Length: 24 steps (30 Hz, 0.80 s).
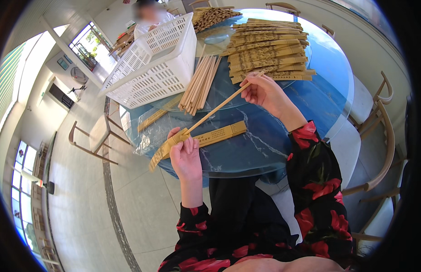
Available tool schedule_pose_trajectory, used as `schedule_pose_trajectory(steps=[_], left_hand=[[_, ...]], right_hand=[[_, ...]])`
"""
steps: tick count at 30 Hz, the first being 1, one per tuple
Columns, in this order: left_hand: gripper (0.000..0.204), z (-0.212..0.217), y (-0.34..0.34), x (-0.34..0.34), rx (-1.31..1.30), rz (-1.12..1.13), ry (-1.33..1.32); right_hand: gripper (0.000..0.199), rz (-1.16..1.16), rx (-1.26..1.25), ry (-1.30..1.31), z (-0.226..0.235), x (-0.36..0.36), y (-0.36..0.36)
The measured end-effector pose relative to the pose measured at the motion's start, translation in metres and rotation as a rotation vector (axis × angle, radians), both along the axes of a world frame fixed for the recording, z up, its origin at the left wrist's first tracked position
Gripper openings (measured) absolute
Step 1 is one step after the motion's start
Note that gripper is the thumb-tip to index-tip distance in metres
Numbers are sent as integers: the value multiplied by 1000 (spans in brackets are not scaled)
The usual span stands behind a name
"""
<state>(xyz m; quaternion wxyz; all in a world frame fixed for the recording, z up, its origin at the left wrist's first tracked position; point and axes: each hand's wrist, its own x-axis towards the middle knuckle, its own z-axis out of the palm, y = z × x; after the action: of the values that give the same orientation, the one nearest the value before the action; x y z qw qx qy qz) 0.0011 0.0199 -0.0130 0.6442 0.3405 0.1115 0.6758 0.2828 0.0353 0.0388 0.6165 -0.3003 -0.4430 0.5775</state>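
My left hand (186, 158) is closed around a gold paper chopstick sleeve (162, 150) at the table's near left. Pinched in my right hand (264, 93) is a pair of wooden chopsticks (219, 105), slanting down to the left. Their lower tips meet the sleeve's opening at my left fingers; how far in they reach, I cannot tell. A flat gold sleeve (223, 133) lies on the table just right of my left hand. Beyond my hands is a bundle of loose bare chopsticks (200, 85), and a big stack of gold sleeves (267, 52) sits behind my right hand.
A white slotted plastic basket (151, 72) stands on the round glass-topped table (265, 149) at the left. Another gold sleeve (158, 115) and clear plastic film lie before it. Farther back is a heap of chopsticks (215, 17). Wooden chairs surround the table; a person sits across.
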Motion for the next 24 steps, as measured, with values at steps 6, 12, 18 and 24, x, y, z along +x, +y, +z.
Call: schedule_pose_trajectory(steps=[6, 12, 18, 24], left_hand=[[35, 1, -1, -1, 7, -9, -6], [35, 4, -3, 0, -14, -25, -4], [38, 4, -3, -2, -48, -89, 9], [42, 5, -2, 0, -24, -245, 104]], right_hand=[[23, 91, -19, 80, -6, -10, 3], [28, 150, 40, -120, 5, -15, -6], [34, 277, 71, -281, -2, -27, -6], [34, 507, 109, -457, -6, -59, -22]])
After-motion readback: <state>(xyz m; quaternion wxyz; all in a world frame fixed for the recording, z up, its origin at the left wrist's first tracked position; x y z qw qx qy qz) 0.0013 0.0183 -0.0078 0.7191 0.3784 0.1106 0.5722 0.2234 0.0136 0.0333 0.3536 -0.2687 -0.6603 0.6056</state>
